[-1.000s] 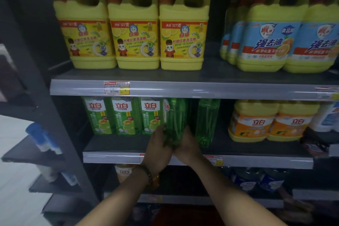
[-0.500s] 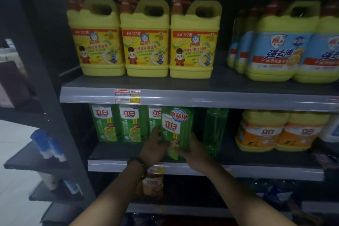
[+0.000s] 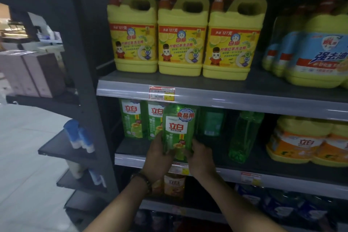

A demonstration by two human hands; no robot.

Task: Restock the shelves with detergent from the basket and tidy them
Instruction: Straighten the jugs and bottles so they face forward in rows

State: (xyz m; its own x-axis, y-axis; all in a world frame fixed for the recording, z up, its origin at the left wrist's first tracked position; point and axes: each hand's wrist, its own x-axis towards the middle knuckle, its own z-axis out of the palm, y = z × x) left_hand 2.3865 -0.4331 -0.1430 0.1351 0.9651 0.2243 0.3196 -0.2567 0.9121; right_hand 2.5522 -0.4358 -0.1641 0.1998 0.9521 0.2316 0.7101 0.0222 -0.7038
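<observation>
While both hands hold it: the bottle [image 3: 178, 130] is upright at the front lip of the shelf [image 3: 263, 165], label out and ahead of its neighbours. The hands hide its base, so I cannot tell whether it rests on the shelf.
Left hand: the left hand [image 3: 160, 158] is wrapped round the bottle's lower side at 7 o'clock, gripping.
Right hand: the right hand [image 3: 201, 158] is wrapped round the lower side at 5 o'clock, gripping likewise.
Row: the row [image 3: 131, 118] is two green bottles at 9 o'clock of the held one, labels out, side by side.
Slot: the slot seems to lie toward 12 o'clock, straight behind the held bottle and next to the row.
Neighbours: a dark bottle [image 3: 211, 122] just at 2 o'clock shows its back label. A leaning bottle [image 3: 243, 135] at 3 o'clock stands side-on.
Overhead: the rail [image 3: 226, 96] sits just above the bottle's top.
Step in hand: probably seating this bottle as third in the row.
Doing it well: keep the grip low and even. Slide straight toward 12 o'clock until its face lines up with the row. Hold the label square. Let go only once the base is flat.
Watch for: the top catching the rail if lifted, and the right knuckles nudging the dark bottle.
Tidying left: both turned bottles likely need facing out.
</observation>
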